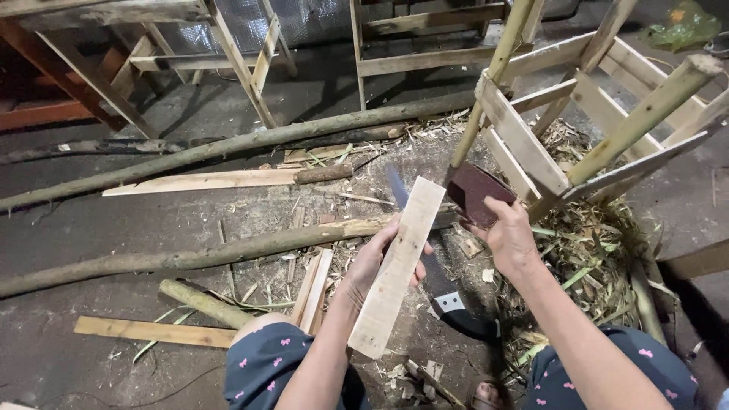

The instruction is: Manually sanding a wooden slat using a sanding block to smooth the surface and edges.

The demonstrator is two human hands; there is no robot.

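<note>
My left hand grips a pale flat wooden slat, held upright and tilted, its lower end near my knee. My right hand holds a dark reddish-brown sanding block just right of the slat's top end, not touching it. Behind the slat, on the ground, lies a large knife with a dark handle, its blade partly hidden by the slat.
A bamboo-and-slat frame stands at the right over a pile of shavings. Long poles and loose slats lie across the dark floor at the left. More wooden frames stand behind.
</note>
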